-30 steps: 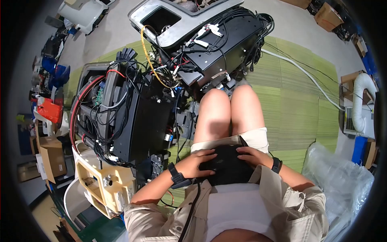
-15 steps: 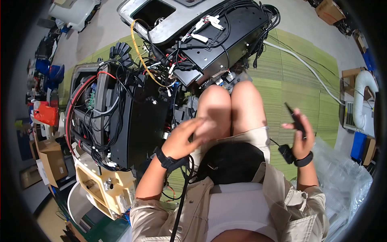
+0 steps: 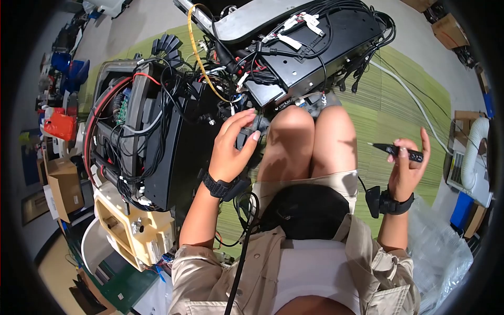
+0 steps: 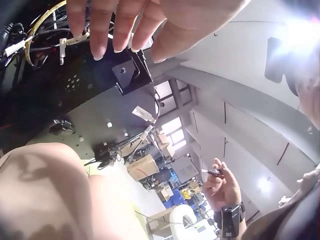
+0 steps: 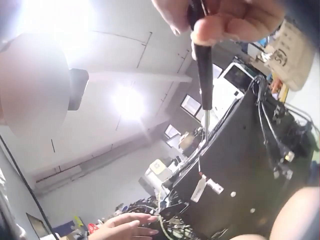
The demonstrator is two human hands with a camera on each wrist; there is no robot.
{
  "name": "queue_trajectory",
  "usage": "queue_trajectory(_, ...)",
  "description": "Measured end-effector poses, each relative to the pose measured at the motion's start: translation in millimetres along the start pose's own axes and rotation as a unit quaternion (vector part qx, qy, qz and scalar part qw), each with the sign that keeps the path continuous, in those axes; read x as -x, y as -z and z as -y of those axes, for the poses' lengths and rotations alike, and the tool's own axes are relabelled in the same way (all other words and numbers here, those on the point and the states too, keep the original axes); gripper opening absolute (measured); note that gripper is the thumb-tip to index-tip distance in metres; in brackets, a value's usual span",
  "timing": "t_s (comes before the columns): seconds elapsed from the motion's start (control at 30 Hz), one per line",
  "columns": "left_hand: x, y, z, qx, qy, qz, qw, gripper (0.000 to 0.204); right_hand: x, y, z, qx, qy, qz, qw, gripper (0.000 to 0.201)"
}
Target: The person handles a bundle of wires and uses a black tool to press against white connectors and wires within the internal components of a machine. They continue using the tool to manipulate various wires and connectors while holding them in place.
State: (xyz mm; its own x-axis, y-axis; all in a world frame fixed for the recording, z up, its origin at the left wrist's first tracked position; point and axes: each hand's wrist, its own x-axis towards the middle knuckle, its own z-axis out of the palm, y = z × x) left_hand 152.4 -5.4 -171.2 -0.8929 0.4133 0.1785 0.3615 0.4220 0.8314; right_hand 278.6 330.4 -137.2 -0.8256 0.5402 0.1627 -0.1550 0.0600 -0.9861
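My right hand (image 3: 407, 173) pinches a black pen-like tool (image 3: 397, 151) with a thin light tip pointing left, held over the green mat right of my thighs. In the right wrist view the tool (image 5: 205, 75) shows a metal shaft. Empty and with its fingers extended, my left hand (image 3: 231, 149) hovers by the wiring between two black units; in the left wrist view the hand (image 4: 130, 22) is in front of the cabled unit (image 4: 75, 85). A black bag (image 3: 307, 212) lies on my lap.
A black unit with looped cables (image 3: 325, 52) stands ahead and another cabled unit (image 3: 173, 152) to the left. A cream plastic frame (image 3: 134, 231) sits lower left. Clear plastic wrap (image 3: 438, 257) lies at the right, below a white hose (image 3: 475, 152).
Both hands have left the black bag. The left hand moved forward and left; the right moved right and forward, with the tool in its fingers. The view has shifted somewhat.
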Motion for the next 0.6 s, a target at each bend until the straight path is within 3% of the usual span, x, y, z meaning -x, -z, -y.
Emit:
queue_trajectory(0.13,12,-3,-4,0.048,0.057,0.029,0.997,0.032,-1,-18,-7,0.0,-0.029,0.032,0.999,0.061)
queue_trajectory(0.23,25,-3,-3,-0.011,0.036,0.055,0.998,0.031,-1,-19,-9,-0.008,-0.031,0.038,0.999,0.059)
queue_trajectory(0.6,34,36,-13,0.029,0.055,0.04,0.997,0.033,-2,-7,-12,-0.01,0.009,0.025,1.0,0.047)
